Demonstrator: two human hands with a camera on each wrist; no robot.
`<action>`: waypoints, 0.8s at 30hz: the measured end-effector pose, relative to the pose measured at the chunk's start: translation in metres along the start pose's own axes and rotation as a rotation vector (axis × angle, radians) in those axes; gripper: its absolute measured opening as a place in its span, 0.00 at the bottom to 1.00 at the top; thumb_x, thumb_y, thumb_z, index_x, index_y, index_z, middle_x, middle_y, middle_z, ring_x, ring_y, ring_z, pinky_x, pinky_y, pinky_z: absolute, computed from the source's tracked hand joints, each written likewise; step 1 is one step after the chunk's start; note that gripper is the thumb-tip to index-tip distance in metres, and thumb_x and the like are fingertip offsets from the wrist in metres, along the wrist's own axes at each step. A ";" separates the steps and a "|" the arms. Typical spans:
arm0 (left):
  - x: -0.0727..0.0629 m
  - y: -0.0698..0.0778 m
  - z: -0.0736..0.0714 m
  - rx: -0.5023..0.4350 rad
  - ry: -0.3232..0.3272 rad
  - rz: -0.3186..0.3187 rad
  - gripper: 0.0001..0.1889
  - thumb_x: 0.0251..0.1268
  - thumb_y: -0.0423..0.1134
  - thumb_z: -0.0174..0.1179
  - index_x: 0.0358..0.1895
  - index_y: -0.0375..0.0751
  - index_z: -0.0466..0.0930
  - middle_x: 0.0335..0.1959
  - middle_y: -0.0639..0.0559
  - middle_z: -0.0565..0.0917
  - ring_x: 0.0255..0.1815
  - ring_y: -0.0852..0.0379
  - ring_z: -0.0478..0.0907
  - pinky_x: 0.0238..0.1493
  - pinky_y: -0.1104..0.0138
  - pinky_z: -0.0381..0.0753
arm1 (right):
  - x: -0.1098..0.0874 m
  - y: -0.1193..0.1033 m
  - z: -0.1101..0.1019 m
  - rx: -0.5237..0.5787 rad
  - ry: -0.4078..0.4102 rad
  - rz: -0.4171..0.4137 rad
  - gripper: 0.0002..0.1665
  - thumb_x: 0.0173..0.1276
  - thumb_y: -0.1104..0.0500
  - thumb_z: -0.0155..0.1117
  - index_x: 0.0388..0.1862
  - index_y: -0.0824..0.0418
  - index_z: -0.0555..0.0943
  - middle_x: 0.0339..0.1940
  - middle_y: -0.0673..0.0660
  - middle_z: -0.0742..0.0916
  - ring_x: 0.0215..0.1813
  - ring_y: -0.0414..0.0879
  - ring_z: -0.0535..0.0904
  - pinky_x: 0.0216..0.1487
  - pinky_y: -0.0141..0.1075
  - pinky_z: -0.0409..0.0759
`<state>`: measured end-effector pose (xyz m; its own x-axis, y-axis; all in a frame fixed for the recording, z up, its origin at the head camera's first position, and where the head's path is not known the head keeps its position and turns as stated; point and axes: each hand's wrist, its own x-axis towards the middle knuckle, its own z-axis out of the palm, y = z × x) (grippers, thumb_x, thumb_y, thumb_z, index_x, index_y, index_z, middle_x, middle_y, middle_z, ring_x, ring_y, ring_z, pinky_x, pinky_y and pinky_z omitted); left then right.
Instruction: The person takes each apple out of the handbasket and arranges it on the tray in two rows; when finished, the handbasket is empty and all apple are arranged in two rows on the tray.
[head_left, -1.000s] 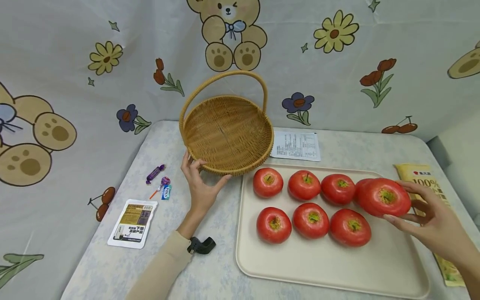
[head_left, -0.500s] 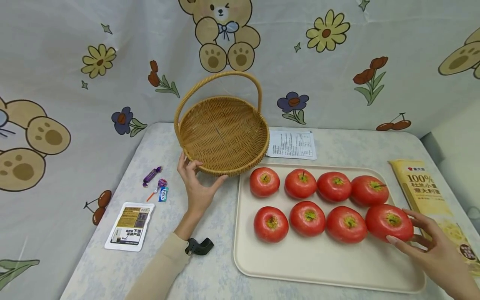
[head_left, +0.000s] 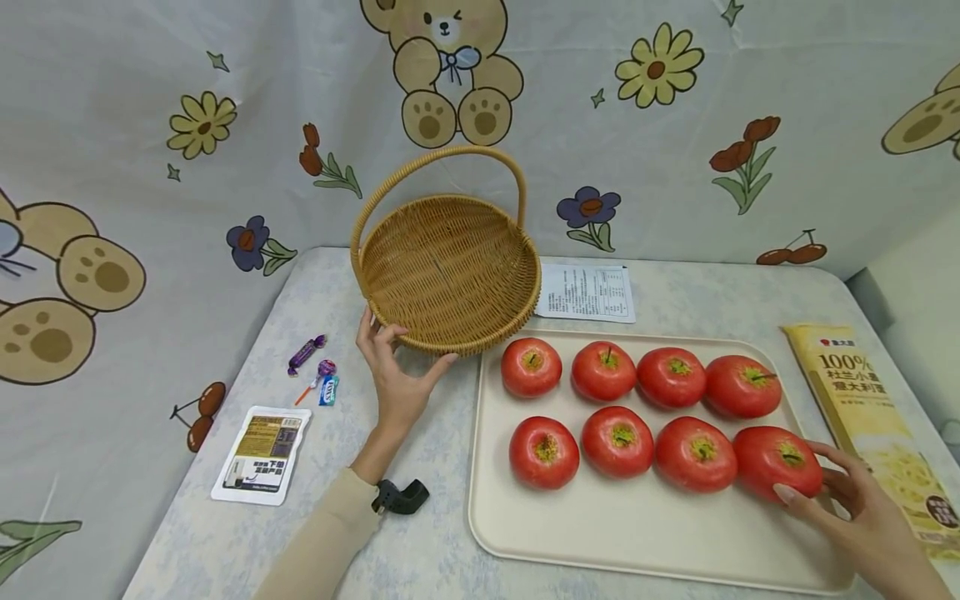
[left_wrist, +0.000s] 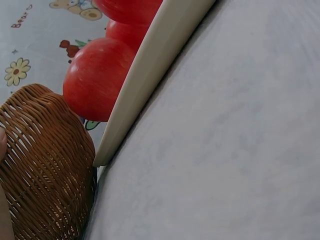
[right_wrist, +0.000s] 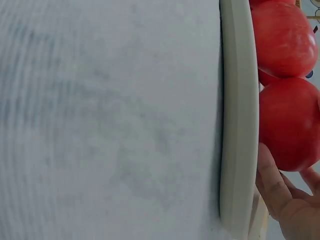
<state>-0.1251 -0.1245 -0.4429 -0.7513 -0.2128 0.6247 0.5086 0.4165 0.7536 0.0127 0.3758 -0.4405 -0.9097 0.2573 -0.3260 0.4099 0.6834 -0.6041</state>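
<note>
On the beige tray [head_left: 637, 529], several red apples sit in two rows. My right hand [head_left: 862, 508] holds the apple at the right end of the front row [head_left: 772, 458], thumb in front and fingers on its right side; the apple is down among the others. In the right wrist view, fingertips [right_wrist: 270, 165] touch this apple [right_wrist: 287, 125] from below. My left hand [head_left: 401, 392] grips the front left edge of a wicker basket [head_left: 450, 275], which has an arched handle and tilts toward me. The left wrist view shows the basket's woven side [left_wrist: 45, 165] beside the tray [left_wrist: 145, 75].
A yellow pasta packet [head_left: 862, 417] lies right of the tray. Behind the tray is a printed white packet [head_left: 592, 292]. Left of the basket are a purple-wrapped sweet [head_left: 306, 355], a lollipop [head_left: 326, 367], a small blue sweet [head_left: 328, 390] and a white pouch [head_left: 261, 454].
My right hand has brought the apple down and toward me, from over the back row to the right end of the front row. My left hand stays on the basket.
</note>
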 end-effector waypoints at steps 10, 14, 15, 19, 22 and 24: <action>-0.001 0.001 0.000 0.019 -0.004 -0.005 0.36 0.41 0.30 0.78 0.50 0.28 0.62 0.75 0.27 0.42 0.74 0.32 0.49 0.56 0.43 0.68 | 0.007 0.016 0.003 -0.053 0.019 -0.067 0.57 0.67 0.43 0.66 0.78 0.67 0.45 0.63 0.79 0.67 0.54 0.62 0.70 0.42 0.29 0.72; -0.001 0.000 0.001 0.023 -0.008 -0.010 0.35 0.43 0.33 0.78 0.51 0.30 0.63 0.75 0.27 0.42 0.74 0.33 0.50 0.55 0.40 0.67 | 0.009 0.018 0.003 -0.083 0.020 -0.072 0.58 0.66 0.42 0.66 0.79 0.66 0.44 0.61 0.78 0.66 0.49 0.57 0.73 0.39 0.35 0.76; -0.001 0.000 0.001 0.024 -0.009 -0.011 0.35 0.43 0.33 0.78 0.51 0.31 0.63 0.75 0.28 0.42 0.74 0.34 0.49 0.55 0.39 0.67 | 0.008 0.017 0.002 -0.064 0.002 -0.074 0.58 0.67 0.43 0.65 0.79 0.67 0.42 0.62 0.80 0.65 0.51 0.62 0.72 0.39 0.38 0.78; -0.001 0.001 0.000 0.023 -0.011 -0.015 0.35 0.43 0.32 0.78 0.52 0.30 0.63 0.75 0.28 0.41 0.74 0.34 0.49 0.56 0.38 0.65 | 0.003 0.003 0.000 -0.040 -0.013 -0.071 0.57 0.70 0.45 0.63 0.77 0.71 0.40 0.64 0.82 0.61 0.54 0.75 0.66 0.31 0.34 0.79; -0.001 0.002 0.001 0.017 -0.007 -0.018 0.36 0.43 0.30 0.77 0.53 0.28 0.63 0.75 0.27 0.41 0.74 0.34 0.48 0.57 0.37 0.64 | -0.002 -0.007 -0.001 -0.039 0.006 -0.087 0.56 0.70 0.46 0.62 0.77 0.71 0.40 0.66 0.82 0.59 0.56 0.76 0.63 0.31 0.34 0.81; 0.000 0.002 0.001 0.010 -0.002 -0.020 0.36 0.42 0.28 0.77 0.53 0.26 0.63 0.75 0.27 0.41 0.74 0.33 0.48 0.58 0.37 0.63 | -0.007 -0.013 -0.001 -0.050 0.037 -0.125 0.55 0.70 0.47 0.63 0.78 0.70 0.41 0.68 0.81 0.59 0.58 0.75 0.61 0.36 0.34 0.80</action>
<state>-0.1239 -0.1226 -0.4416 -0.7621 -0.2195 0.6091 0.4891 0.4213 0.7637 0.0136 0.3660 -0.4303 -0.9556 0.1925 -0.2232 0.2904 0.7446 -0.6010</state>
